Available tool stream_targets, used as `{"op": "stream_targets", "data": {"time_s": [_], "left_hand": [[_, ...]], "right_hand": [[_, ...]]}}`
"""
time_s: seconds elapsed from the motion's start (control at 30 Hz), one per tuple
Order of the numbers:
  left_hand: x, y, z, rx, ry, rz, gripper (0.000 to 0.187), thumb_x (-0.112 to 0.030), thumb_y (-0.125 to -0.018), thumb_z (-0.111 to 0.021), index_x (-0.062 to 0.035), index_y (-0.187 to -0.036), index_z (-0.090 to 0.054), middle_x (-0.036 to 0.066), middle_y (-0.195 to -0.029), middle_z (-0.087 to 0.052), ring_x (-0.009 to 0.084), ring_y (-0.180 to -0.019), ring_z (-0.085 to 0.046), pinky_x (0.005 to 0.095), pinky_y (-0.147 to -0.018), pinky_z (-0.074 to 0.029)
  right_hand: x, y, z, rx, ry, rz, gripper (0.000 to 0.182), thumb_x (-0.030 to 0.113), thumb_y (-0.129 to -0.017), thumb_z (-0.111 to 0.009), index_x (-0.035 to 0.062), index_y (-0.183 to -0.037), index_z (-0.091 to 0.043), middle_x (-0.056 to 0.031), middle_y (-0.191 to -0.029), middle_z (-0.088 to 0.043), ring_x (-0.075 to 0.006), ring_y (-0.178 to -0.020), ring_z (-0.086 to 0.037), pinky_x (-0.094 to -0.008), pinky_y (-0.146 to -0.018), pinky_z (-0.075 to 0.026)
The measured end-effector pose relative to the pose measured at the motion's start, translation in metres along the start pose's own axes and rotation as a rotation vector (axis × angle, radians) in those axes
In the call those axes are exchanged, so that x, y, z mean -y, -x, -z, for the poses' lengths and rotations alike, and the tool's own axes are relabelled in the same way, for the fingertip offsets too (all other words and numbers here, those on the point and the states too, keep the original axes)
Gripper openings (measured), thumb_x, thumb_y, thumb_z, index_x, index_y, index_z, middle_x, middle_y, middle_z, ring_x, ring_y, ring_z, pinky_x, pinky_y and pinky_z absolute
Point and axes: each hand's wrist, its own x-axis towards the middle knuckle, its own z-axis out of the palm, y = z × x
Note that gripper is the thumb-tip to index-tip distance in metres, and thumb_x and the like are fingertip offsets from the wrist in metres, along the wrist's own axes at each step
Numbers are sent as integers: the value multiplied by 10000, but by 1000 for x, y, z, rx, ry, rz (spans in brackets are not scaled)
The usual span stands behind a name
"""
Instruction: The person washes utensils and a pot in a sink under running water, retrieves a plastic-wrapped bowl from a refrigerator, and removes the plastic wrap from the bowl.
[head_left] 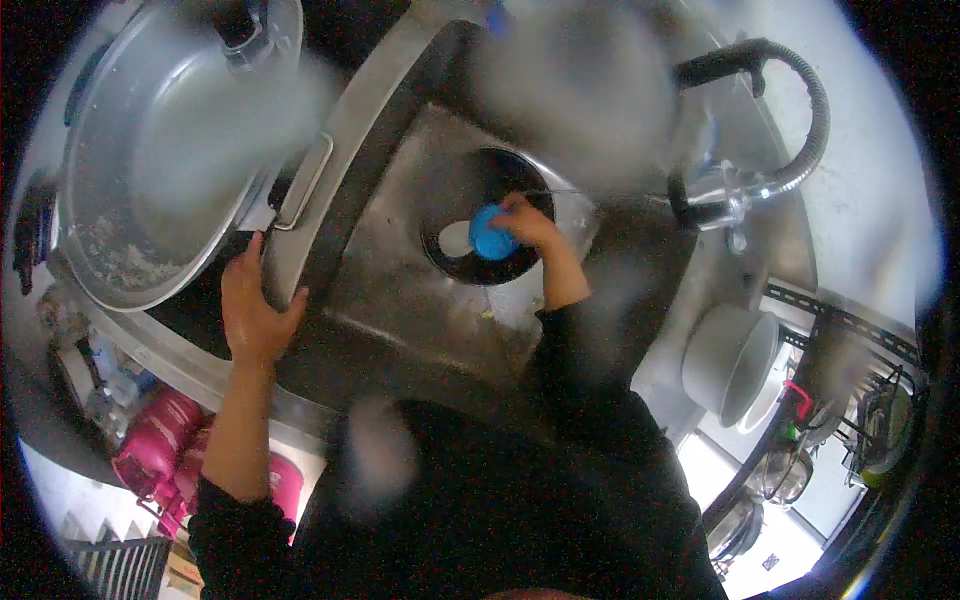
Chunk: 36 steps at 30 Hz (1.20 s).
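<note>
My right hand (528, 222) is closed on a small round blue dish (493, 234), held over a round dark pan (512, 268) in the sink. Beside the blue dish, a pale oval piece (456, 239) lies in the dark pan. My left hand (255, 312) has its fingers stretched and thumb apart, with nothing in it. Its fingertips are right by the handle (306, 182) of a large metal pot (150, 302) at the left.
The steel sink (385, 270) surrounds the dark pan. A flexible-neck tap (715, 195) reaches in from the right, with a thin line like water running toward the pan. A white pot (715, 355) stands at right near a rack. Pink gas cylinders (165, 430) stand lower left. Blurred spots cover parts of the view.
</note>
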Motion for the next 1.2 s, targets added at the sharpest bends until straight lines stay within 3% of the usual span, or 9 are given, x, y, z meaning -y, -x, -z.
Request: {"op": "stream_targets", "data": {"time_s": [0.1, 0.2, 0.4, 0.5, 0.7, 0.87, 0.97, 1.1, 1.2], "left_hand": [[-1, -1, 1, 17, 27, 2, 800, -250, -604, -699, -92, -1283, -307, 195, -1129, -449, 362, -1064, -388, 422, -927, -306], [-1, 0, 0, -18, 29, -22, 802, -251, -600, -701, -91, -1282, -310, 198, -1124, -452, 363, -1060, -391, 422, -927, -306], [3, 0, -2, -27, 4, -33, 808, -247, -596, -704, -91, -1282, -308, 195, -1133, -447, 359, -1067, -386, 419, -927, -307], [2, 0, -2, -10, -8, -14, 805, -244, -600, -702, -91, -1284, -306, 192, -1129, -451, 358, -1068, -387, 420, -927, -307], [3, 0, -2, -28, 24, -44, 792, -233, -606, -698, -89, -1280, -308, 190, -1112, -457, 358, -1053, -393, 424, -929, -306], [0, -2, 2, -2, 28, -24, 802, -233, -600, -703, -89, -1281, -305, 194, -1106, -459, 362, -1043, -402, 424, -934, -300], [0, 0, 0, 0, 16, -8, 807, -238, -599, -703, -93, -1284, -302, 192, -1102, -461, 365, -1042, -403, 431, -933, -298], [0, 0, 0, 8, 37, 13, 806, -246, -598, -700, -101, -1284, -303, 188, -1106, -458, 365, -1047, -398, 433, -930, -304], [5, 1, -2, -37, 1, -42, 797, -238, -596, -700, -103, -1279, -313, 186, -1116, -453, 360, -1056, -394, 424, -927, -312]], "right_hand": [[12, 11, -12, 284, 9, -31, 679, 424, -606, -690, 36, -1100, -431, -192, -965, -554, -281, -869, -554, -348, -712, -435], [15, -2, -46, 249, -84, 1, 782, 432, -606, -695, 18, -1180, -362, -213, -1145, -475, -288, -1005, -507, -320, -816, -410], [-9, -26, -86, 125, -52, 26, 723, 383, -658, -655, 13, -1201, -353, -180, -1138, -483, -288, -1003, -495, -340, -811, -414], [-22, -39, -72, 282, -650, -164, 675, 402, -686, -618, 47, -1203, -369, -160, -1127, -483, -262, -989, -491, -363, -747, -440], [-13, -35, -85, 383, -291, -185, 545, 382, -732, -554, 94, -1175, -421, -116, -980, -565, -224, -820, -560, -330, -629, -467], [-48, -45, -112, -125, -17, 135, 597, 349, -697, -604, 24, -1168, -432, -126, -1005, -569, -247, -848, -569, -355, -692, -473], [0, -19, -54, 417, -255, -91, 670, 353, -669, -638, -3, -1189, -411, -159, -1108, -530, -306, -983, -529, -372, -819, -434], [-47, -42, -63, 334, 454, 230, 755, 442, -626, -658, 17, -1199, -409, -174, -1160, -493, -323, -1054, -483, -373, -871, -402], [-29, -37, -39, 257, 523, 59, 812, 492, -597, -680, 19, -1199, -409, -177, -1161, -491, -318, -1055, -482, -376, -860, -406]]}}
